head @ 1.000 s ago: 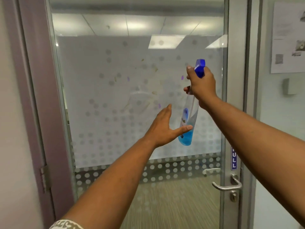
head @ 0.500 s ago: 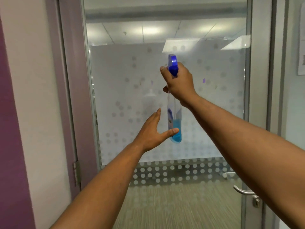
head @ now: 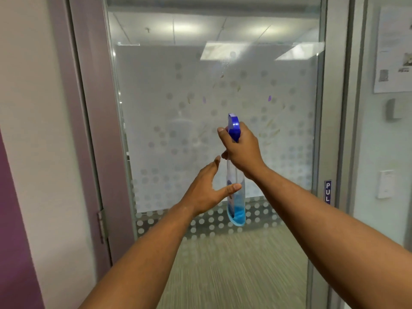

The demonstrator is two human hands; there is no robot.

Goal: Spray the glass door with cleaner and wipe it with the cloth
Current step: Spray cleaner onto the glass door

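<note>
The glass door (head: 169, 134) fills the middle of the view, frosted with dots and marked by brownish and purple smudges; a fine mist patch sits high on it near the ceiling-light reflection. My right hand (head: 242, 150) grips the neck of a clear spray bottle (head: 236, 206) with a blue trigger head and a little blue liquid at the bottom, held upright in front of the glass. My left hand (head: 206, 191) is open just left of the bottle, thumb touching its side. No cloth is in view.
A grey-purple door frame (head: 89, 130) with a hinge (head: 102, 224) stands at the left beside a white wall. At the right are the metal stile with a blue PULL label (head: 327, 191), a wall notice (head: 393, 50) and a switch plate (head: 385, 184).
The view has swung, so the door sits further right and lower than half a second ago. Both hands with the bottle are lower in view. A mist patch has appeared high on the glass.
</note>
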